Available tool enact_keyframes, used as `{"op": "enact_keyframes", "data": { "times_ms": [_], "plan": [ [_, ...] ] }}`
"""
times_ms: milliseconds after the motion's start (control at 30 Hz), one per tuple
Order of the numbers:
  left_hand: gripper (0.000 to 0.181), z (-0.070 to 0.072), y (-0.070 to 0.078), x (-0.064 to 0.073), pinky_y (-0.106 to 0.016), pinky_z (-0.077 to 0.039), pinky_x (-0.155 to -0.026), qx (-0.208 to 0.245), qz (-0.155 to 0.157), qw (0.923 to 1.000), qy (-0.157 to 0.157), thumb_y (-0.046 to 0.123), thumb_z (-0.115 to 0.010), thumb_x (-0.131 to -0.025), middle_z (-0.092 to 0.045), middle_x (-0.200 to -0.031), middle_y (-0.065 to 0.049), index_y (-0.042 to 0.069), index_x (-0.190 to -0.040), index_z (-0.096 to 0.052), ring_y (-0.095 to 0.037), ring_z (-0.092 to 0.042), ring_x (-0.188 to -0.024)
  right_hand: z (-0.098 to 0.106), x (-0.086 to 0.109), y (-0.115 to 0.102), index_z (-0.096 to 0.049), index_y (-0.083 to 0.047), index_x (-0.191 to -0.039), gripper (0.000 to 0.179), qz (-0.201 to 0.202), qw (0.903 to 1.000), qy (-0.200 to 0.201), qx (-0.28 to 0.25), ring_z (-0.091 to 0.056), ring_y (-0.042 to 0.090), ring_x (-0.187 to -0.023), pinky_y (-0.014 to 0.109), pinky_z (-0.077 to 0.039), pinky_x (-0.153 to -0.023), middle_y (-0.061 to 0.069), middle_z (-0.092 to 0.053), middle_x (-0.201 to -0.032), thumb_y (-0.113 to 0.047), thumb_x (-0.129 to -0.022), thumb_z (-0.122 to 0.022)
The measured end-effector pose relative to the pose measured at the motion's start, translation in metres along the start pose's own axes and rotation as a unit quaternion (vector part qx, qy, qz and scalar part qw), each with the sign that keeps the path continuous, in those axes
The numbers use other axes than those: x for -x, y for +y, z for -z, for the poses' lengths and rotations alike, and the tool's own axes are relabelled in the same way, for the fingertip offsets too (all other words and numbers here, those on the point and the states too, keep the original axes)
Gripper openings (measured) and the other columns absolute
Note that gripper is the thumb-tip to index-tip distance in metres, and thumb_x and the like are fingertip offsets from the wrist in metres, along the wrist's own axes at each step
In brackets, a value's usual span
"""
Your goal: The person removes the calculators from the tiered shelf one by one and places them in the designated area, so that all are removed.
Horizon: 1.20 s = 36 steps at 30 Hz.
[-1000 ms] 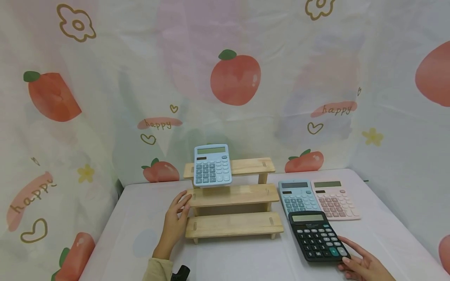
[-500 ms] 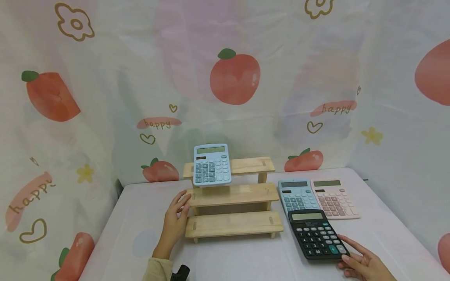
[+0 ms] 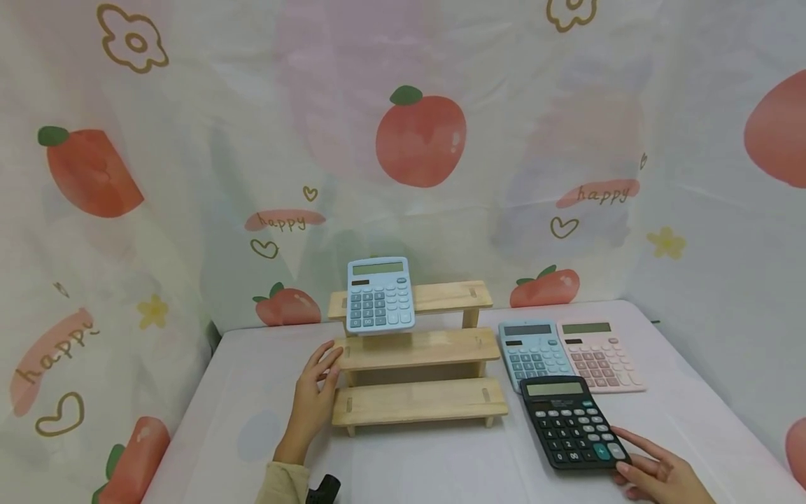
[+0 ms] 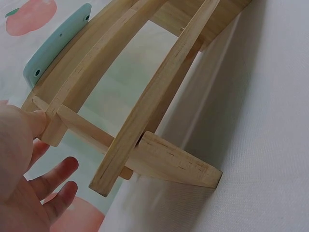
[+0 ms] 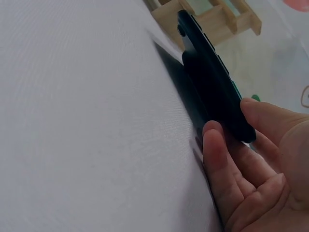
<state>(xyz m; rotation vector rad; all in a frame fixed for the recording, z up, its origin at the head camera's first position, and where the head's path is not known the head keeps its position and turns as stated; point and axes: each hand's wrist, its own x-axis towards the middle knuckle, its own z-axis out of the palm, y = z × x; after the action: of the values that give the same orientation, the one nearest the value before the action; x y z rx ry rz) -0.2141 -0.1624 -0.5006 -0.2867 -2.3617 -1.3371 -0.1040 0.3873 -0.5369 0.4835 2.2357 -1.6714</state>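
A three-step wooden display stand (image 3: 415,402) stands mid-table, seen from its left end in the left wrist view. My left hand (image 3: 313,399) holds the left end of its middle board, thumb and forefinger at the board's end, other fingers loose. On the top step leans a light blue calculator (image 3: 380,297), facing me. My right hand (image 3: 661,472) pinches a black calculator (image 3: 569,423) by its lower right corner, thumb on the key side and fingers beneath. In the right wrist view the black calculator (image 5: 212,82) is edge-on, tilted over the white table with its shadow beside it.
A blue calculator (image 3: 535,350) and a pink calculator (image 3: 601,357) lie side by side right of the stand. The black one overlaps their lower edges in the head view. A fruit-printed curtain (image 3: 422,231) hangs behind the white table (image 3: 403,465).
My right hand and the black calculator have shifted slightly to the right. My left hand stays at the stand, and the other calculators have not moved.
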Motion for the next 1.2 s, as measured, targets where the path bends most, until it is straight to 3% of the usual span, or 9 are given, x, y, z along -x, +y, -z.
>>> {"op": "enact_keyframes", "data": {
  "times_ms": [67,167,267,367,433,500,600,733,1200],
  "plan": [
    [0.035,0.000,0.000,-0.001,-0.044,-0.055,-0.091,0.000,0.000,1.0000,0.000,0.015,-0.058,-0.103,-0.052,-0.151,-0.017,0.002,-0.135,-0.064,-0.037,-0.055,-0.134,-0.001,0.000,-0.001,-0.041,-0.045,-0.142,0.063,0.002,0.9998,0.009,0.015,-0.074,0.018,-0.083,0.033,-0.061,-0.073,0.005,-0.077,-0.105,-0.027,-0.092,-0.075],
    [0.035,0.000,0.000,-0.002,-0.045,-0.056,-0.092,-0.002,0.001,1.0000,0.000,0.015,-0.058,-0.103,-0.052,-0.151,-0.017,0.002,-0.135,-0.064,-0.036,-0.055,-0.135,-0.003,0.000,-0.003,-0.033,-0.020,-0.158,0.079,0.009,0.9988,0.023,0.042,-0.073,0.018,-0.082,0.033,-0.061,-0.072,0.010,-0.076,-0.109,-0.026,-0.092,-0.075],
    [0.035,0.000,0.000,-0.002,-0.045,-0.056,-0.092,-0.002,0.001,1.0000,0.001,0.015,-0.058,-0.103,-0.052,-0.151,-0.015,0.003,-0.135,-0.064,-0.036,-0.055,-0.135,-0.003,0.000,-0.004,-0.028,-0.001,-0.158,0.083,0.017,0.9978,0.027,0.058,-0.074,0.018,-0.082,0.033,-0.061,-0.072,0.015,-0.074,-0.113,-0.022,-0.092,-0.074],
    [0.035,0.000,-0.001,-0.002,-0.045,-0.056,-0.092,0.000,-0.002,1.0000,0.001,0.015,-0.058,-0.103,-0.052,-0.151,-0.014,0.003,-0.135,-0.064,-0.036,-0.055,-0.135,-0.002,0.001,-0.004,-0.033,-0.011,-0.158,0.076,0.028,0.9973,0.020,0.064,-0.074,0.018,-0.082,0.033,-0.061,-0.071,0.018,-0.073,-0.115,-0.020,-0.093,-0.072],
    [0.035,0.000,-0.001,-0.002,-0.044,-0.056,-0.092,0.002,-0.002,1.0000,0.001,0.014,-0.058,-0.103,-0.052,-0.151,-0.014,0.003,-0.135,-0.064,-0.036,-0.055,-0.135,-0.001,0.002,-0.004,-0.042,-0.031,-0.150,0.065,0.030,0.9977,0.014,0.059,-0.073,0.018,-0.081,0.033,-0.061,-0.072,0.016,-0.074,-0.115,-0.018,-0.094,-0.071],
    [0.035,0.000,-0.001,-0.002,-0.043,-0.056,-0.092,0.004,-0.001,1.0000,0.001,0.014,-0.058,-0.103,-0.052,-0.151,-0.014,0.003,-0.135,-0.064,-0.035,-0.055,-0.134,0.000,0.002,-0.004,-0.045,-0.040,-0.143,0.060,0.033,0.9979,0.008,0.055,-0.073,0.018,-0.081,0.033,-0.061,-0.071,0.016,-0.074,-0.114,-0.018,-0.094,-0.071],
    [0.034,0.001,0.000,-0.002,-0.042,-0.056,-0.092,0.002,0.000,1.0000,0.003,0.013,-0.058,-0.103,-0.052,-0.151,-0.016,0.002,-0.135,-0.064,-0.036,-0.055,-0.135,-0.001,0.002,-0.007,-0.040,-0.030,-0.153,0.068,0.027,0.9978,0.009,0.060,-0.071,0.018,-0.080,0.033,-0.061,-0.070,0.012,-0.074,-0.111,-0.019,-0.094,-0.071],
    [0.034,0.003,0.002,-0.003,-0.041,-0.056,-0.091,0.000,-0.004,1.0000,0.007,0.011,-0.058,-0.102,-0.052,-0.150,-0.019,0.000,-0.134,-0.064,-0.037,-0.054,-0.135,-0.005,0.002,-0.011,-0.026,0.003,-0.157,0.081,0.025,0.9965,0.019,0.078,-0.069,0.017,-0.078,0.032,-0.060,-0.069,0.010,-0.073,-0.109,-0.020,-0.094,-0.072],
    [0.034,0.000,0.000,-0.001,-0.042,-0.056,-0.091,0.003,0.002,1.0000,0.000,0.011,-0.059,-0.102,-0.052,-0.151,-0.017,0.001,-0.134,-0.065,-0.037,-0.054,-0.136,-0.008,0.003,-0.010,-0.031,0.006,-0.154,0.074,0.029,0.9902,0.042,0.130,-0.066,0.015,-0.071,0.031,-0.057,-0.063,0.020,-0.073,-0.112,-0.014,-0.094,-0.069]
  ]
}}
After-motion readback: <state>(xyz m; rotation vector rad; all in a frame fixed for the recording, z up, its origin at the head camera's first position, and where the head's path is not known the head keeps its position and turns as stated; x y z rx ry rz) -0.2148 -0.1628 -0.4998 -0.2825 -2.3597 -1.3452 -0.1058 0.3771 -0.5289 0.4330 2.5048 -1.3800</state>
